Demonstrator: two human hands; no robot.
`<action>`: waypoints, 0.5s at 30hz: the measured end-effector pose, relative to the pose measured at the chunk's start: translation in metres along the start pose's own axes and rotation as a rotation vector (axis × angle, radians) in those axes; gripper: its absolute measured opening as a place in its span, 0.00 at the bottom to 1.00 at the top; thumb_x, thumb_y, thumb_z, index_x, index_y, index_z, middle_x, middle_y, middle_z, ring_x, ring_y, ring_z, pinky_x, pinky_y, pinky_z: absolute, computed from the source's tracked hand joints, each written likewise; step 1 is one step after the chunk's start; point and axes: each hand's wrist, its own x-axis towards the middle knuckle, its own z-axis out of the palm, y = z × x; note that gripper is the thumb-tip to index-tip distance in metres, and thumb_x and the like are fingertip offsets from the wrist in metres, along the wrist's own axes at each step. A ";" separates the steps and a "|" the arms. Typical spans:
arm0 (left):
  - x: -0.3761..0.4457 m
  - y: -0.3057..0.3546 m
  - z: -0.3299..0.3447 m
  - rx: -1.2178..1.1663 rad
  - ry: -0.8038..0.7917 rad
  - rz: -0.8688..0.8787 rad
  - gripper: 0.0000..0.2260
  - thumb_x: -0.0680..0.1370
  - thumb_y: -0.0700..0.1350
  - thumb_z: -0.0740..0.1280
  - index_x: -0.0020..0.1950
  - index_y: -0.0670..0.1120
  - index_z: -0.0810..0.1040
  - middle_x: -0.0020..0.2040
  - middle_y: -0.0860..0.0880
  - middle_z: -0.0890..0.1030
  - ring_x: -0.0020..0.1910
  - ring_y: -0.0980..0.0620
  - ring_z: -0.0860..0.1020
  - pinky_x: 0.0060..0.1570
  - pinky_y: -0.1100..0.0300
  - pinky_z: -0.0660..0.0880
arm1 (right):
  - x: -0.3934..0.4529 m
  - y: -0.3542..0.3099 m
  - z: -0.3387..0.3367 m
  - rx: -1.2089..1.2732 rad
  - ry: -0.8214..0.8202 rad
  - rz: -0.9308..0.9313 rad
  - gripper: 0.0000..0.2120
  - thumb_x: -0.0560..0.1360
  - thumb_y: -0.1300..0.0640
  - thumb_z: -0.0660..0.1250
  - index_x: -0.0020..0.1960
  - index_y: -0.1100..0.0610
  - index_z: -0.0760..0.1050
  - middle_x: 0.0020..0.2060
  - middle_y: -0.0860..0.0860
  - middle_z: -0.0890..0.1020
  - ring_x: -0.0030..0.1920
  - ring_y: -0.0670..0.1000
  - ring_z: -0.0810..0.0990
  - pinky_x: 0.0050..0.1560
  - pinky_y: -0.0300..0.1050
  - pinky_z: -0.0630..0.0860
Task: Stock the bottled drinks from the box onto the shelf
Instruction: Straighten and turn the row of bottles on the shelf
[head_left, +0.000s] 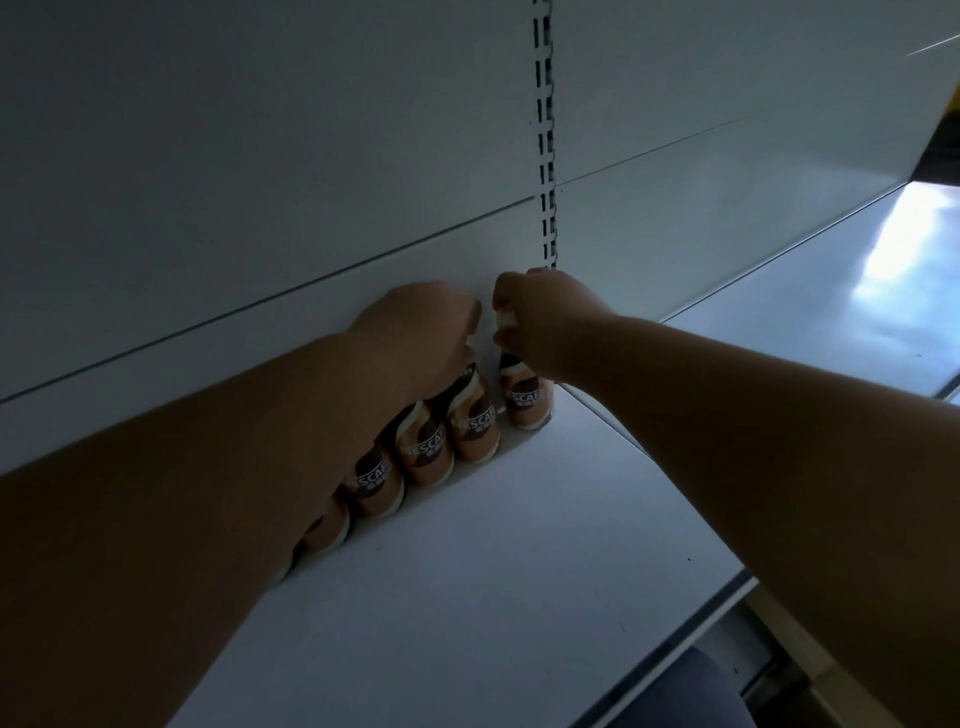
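1. Bottled drinks (423, 454) with brown coffee labels stand upright in a row tight against the back panel (260, 182) of the white shelf (467, 597), likely so the front stays free for further rows.
2. The right hand (545, 322) is clamped round the neck of the end bottle (527, 400), which stands by the slotted upright (545, 156) at the right end of the row; a top grip suits setting it down straight.
3. The left hand (421, 332) is curled over the top of the neighbouring bottle (475, 426), seemingly steadying it, though its fingers are hidden, so I cannot tell if it truly grips.
4. A narrow gap separates those two bottles.
5. Room: the shelf in front of the row is bare to its front edge, and the bay to the right is open too. The box is out of view.
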 end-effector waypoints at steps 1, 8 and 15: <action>0.000 0.001 -0.001 0.020 0.004 0.005 0.14 0.77 0.48 0.65 0.60 0.43 0.77 0.55 0.41 0.78 0.51 0.42 0.77 0.47 0.52 0.72 | -0.001 -0.001 0.000 0.004 0.001 -0.002 0.17 0.77 0.54 0.67 0.64 0.57 0.71 0.56 0.56 0.75 0.51 0.53 0.74 0.49 0.44 0.71; 0.002 -0.002 0.001 0.060 0.025 0.010 0.14 0.77 0.48 0.66 0.60 0.42 0.77 0.55 0.41 0.78 0.52 0.42 0.78 0.49 0.51 0.73 | 0.003 -0.005 0.004 -0.007 -0.008 -0.030 0.14 0.78 0.55 0.65 0.62 0.58 0.72 0.54 0.56 0.77 0.47 0.51 0.73 0.47 0.44 0.71; 0.003 -0.002 0.008 0.103 0.068 0.034 0.11 0.78 0.48 0.65 0.56 0.42 0.77 0.53 0.42 0.79 0.51 0.42 0.79 0.48 0.53 0.74 | 0.012 -0.005 0.013 0.002 -0.005 -0.034 0.14 0.78 0.60 0.63 0.64 0.55 0.71 0.54 0.54 0.76 0.51 0.53 0.75 0.47 0.44 0.71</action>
